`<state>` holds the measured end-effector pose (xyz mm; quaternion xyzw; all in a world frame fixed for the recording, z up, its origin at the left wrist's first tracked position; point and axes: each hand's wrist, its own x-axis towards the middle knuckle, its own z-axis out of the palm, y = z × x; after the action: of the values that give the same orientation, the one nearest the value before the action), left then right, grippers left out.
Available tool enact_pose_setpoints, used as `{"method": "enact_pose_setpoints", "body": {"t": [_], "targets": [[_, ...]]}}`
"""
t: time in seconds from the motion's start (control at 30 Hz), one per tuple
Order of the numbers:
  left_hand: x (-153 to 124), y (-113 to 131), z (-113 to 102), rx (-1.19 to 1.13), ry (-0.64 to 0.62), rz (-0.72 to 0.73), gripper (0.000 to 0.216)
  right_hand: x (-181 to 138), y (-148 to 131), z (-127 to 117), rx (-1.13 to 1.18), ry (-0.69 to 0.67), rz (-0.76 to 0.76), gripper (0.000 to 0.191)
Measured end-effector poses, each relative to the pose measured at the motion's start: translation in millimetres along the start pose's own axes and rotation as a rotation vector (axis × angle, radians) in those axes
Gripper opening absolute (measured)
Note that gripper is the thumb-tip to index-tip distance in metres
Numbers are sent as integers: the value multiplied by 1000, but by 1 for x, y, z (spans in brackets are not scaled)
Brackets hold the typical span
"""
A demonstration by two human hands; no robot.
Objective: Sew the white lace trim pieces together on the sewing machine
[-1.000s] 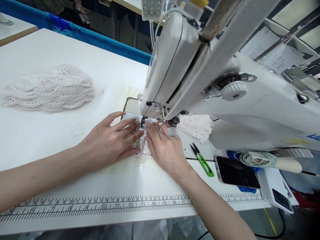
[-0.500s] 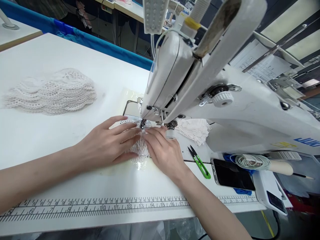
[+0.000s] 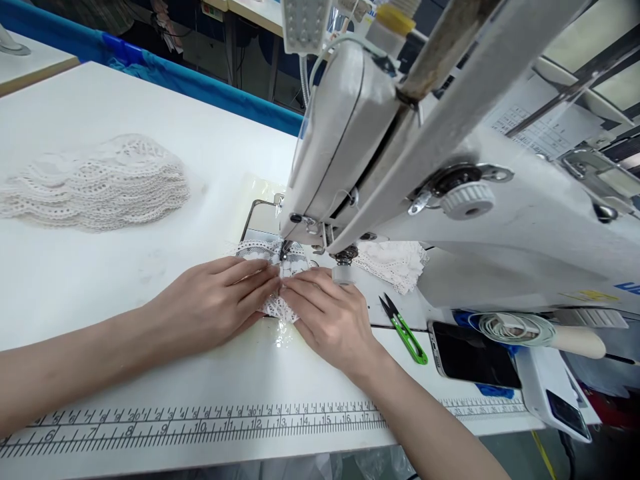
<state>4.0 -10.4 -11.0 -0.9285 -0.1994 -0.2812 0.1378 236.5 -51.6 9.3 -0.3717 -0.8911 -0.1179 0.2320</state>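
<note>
Your left hand (image 3: 215, 303) and right hand (image 3: 327, 317) lie flat on a small piece of white lace trim (image 3: 281, 307), with the fingertips of both meeting at the middle of it. Neither hand is closed around anything: the fingers are stretched out and press the lace down onto the white table (image 3: 75, 280). The lace lies just in front of the presser foot (image 3: 285, 251) of an industrial sewing machine (image 3: 380, 153), and its far end runs under the foot.

To the left, well apart from your hands, a stack of similar lace pieces (image 3: 100, 180) rests on the table. Behind the needle area, under the machine's arm, lies another bit of white lace (image 3: 395, 261). Just right of your right hand are green-handled thread snips (image 3: 406, 327), blades pointing towards the machine. Beside them a dark smartphone (image 3: 473, 353) lies face up, and a coiled pale cable (image 3: 515, 327) sits next to it. A printed measuring scale (image 3: 200, 427) runs along the near edge of the table, below both forearms.
</note>
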Motion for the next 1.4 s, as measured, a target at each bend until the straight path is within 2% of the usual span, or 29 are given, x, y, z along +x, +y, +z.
{"method": "enact_pose_setpoints", "body": {"t": [0.2,0.47,0.7,0.93,1.17,1.4], "targets": [[-14,3,7,-52,-5,-33,37,2,-2,0,-37,65,-48,28],[7,-7,-7,46,-73,81,35,2,0,2,-26,50,-32,27],[5,-12,-2,27,-70,38,32,4,5,5,-10,5,-15,32],[4,-13,-6,14,-63,79,34,-1,0,8,-40,25,-23,23],[5,-18,-3,-43,-83,6,34,1,2,10,-45,-30,3,24],[5,-13,-9,57,-64,104,35,1,-1,10,-75,45,-28,15]]}}
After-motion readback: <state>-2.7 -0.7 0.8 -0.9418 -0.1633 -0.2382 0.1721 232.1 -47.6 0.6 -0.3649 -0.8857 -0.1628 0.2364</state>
